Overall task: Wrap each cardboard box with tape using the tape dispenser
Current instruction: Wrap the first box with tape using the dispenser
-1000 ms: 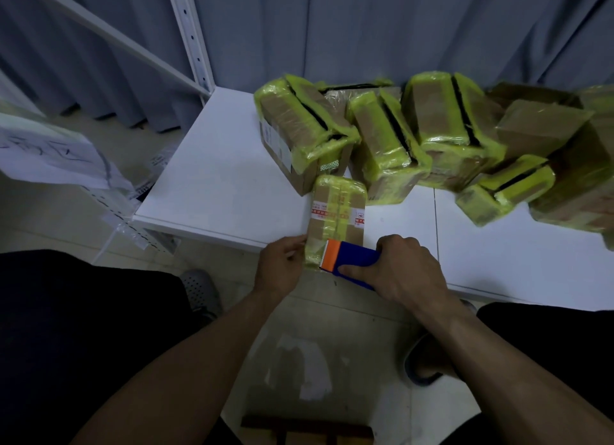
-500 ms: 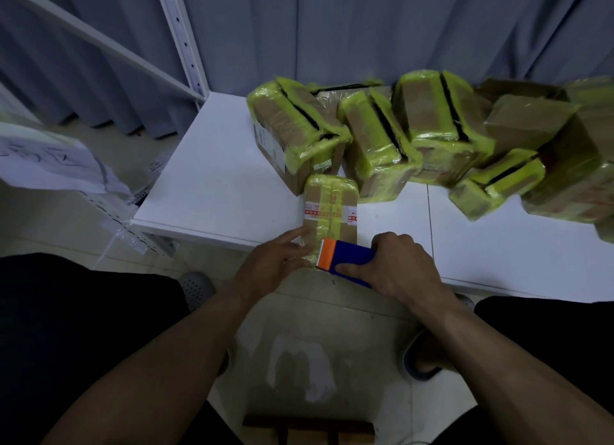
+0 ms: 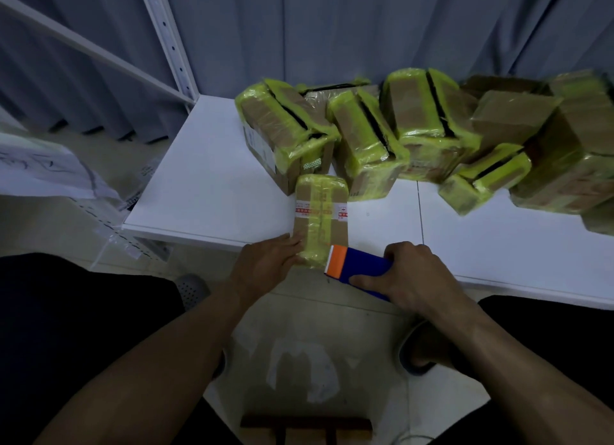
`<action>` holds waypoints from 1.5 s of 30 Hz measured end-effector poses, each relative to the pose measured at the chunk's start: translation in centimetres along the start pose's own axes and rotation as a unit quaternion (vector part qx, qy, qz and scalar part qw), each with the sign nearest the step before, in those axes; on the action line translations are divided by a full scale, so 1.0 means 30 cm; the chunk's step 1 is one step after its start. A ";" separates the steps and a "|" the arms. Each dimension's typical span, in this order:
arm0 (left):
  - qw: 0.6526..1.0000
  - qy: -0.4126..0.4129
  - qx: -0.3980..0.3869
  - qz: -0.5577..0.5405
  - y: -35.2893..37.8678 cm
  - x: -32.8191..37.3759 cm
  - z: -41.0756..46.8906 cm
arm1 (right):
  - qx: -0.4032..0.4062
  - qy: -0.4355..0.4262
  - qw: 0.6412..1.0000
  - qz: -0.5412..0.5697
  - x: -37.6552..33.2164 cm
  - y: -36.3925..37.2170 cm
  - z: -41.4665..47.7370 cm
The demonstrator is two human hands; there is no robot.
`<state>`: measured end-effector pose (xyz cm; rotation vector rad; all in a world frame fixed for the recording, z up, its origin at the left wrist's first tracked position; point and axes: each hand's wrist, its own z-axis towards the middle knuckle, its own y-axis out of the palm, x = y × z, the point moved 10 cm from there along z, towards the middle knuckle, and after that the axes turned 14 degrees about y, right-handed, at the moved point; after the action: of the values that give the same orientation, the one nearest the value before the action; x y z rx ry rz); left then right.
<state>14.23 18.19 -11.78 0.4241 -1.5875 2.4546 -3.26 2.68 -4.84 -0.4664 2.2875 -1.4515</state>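
Cardboard box [image 3: 320, 208] lengthwise away; tape dispenser [image 3: 362, 268] seemingly points left.

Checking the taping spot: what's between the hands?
Head view: between the left hand and right hand lie the taped near end of the small box and the orange head of the tape dispenser.

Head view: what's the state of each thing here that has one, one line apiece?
small box: flat on the table, near end past the edge, yellow tape strip lengthwise over its top.
tape dispenser: gripped, orange head at the box's near end.
left hand: straight fingers pressing the box's near left corner.
right hand: curled round the dispenser.
piled boxes: heaped at the back, most wrapped in yellow tape.
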 end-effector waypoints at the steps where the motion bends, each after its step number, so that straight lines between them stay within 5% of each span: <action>1: 1.000 0.003 0.001 -0.002 -0.001 0.007 0.002 | 0.004 0.007 1.000 0.002 0.023 -0.004 0.003; 14: 0.996 0.085 -0.015 0.005 0.037 0.112 0.056 | 0.014 0.016 1.000 -0.010 0.037 0.026 0.053; 33: 1.000 -0.008 -0.004 -0.013 0.031 0.096 0.116 | -0.021 0.020 0.999 0.041 0.152 -0.030 -0.002; 38: 0.998 0.068 -0.003 0.014 0.046 0.113 0.094 | 0.009 0.017 1.000 0.006 0.137 0.004 0.035; 45: 0.998 0.043 -0.040 0.031 0.047 0.132 0.075 | 0.000 0.010 1.000 -0.023 0.090 0.062 0.082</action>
<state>10.37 15.56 -10.78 0.2563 -1.6814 2.4074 -4.51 0.23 -7.87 -0.5086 2.3069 -1.4845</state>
